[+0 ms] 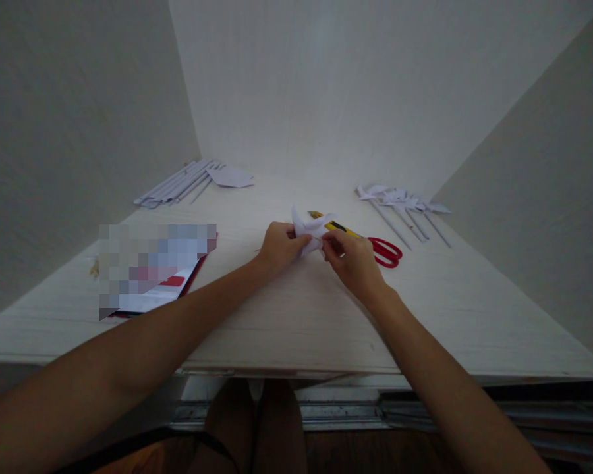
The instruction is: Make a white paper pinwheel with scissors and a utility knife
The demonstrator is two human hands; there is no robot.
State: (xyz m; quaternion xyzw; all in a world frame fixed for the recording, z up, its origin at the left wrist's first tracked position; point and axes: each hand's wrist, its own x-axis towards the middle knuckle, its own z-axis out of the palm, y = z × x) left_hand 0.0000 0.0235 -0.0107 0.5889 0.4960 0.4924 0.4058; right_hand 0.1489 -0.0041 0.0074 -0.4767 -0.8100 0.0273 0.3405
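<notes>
Both my hands meet over the middle of the white table (296, 316), working a small folded white paper piece (310, 228). My left hand (280, 248) pinches the paper's left side with closed fingers. My right hand (352, 258) grips its right side, fingers curled. Just behind the paper lies a yellow-and-black utility knife (337, 226). Red-handled scissors (386, 251) lie directly right of my right hand.
Rolled white paper sticks (175, 184) and a folded paper (231, 176) lie at the back left. Several finished paper pinwheels on sticks (404, 205) lie at the back right. A blurred stack of papers (151, 273) sits left. Walls enclose the table on three sides.
</notes>
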